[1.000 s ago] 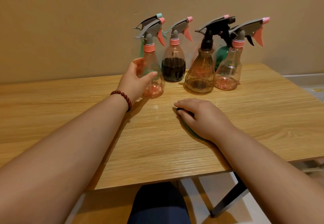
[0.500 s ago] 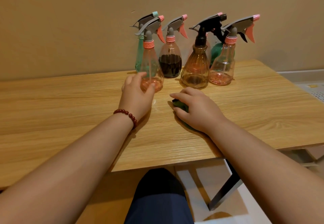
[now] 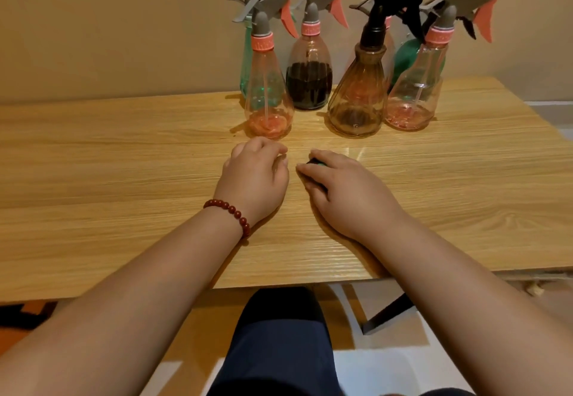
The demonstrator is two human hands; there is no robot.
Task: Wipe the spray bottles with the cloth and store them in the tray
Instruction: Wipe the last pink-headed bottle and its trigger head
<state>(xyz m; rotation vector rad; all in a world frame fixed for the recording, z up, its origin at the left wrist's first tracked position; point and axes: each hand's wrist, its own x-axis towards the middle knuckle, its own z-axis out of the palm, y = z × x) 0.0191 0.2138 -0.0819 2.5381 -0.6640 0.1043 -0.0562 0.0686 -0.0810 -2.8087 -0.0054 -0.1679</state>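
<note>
Left grip (image 3: 257, 175) — loosely curled, empty — rests on the bench (image 3: 108, 178). The nearest spray bottle (image 3: 268, 92) stands upright just beyond it, straight ahead. Right grip (image 3: 350, 188) curls over the cloth (image 3: 319, 164). Left is nearer. No tray in view.

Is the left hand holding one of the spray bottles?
No, the left hand rests on the table, just short of the nearest pink bottle and not touching it.
</note>
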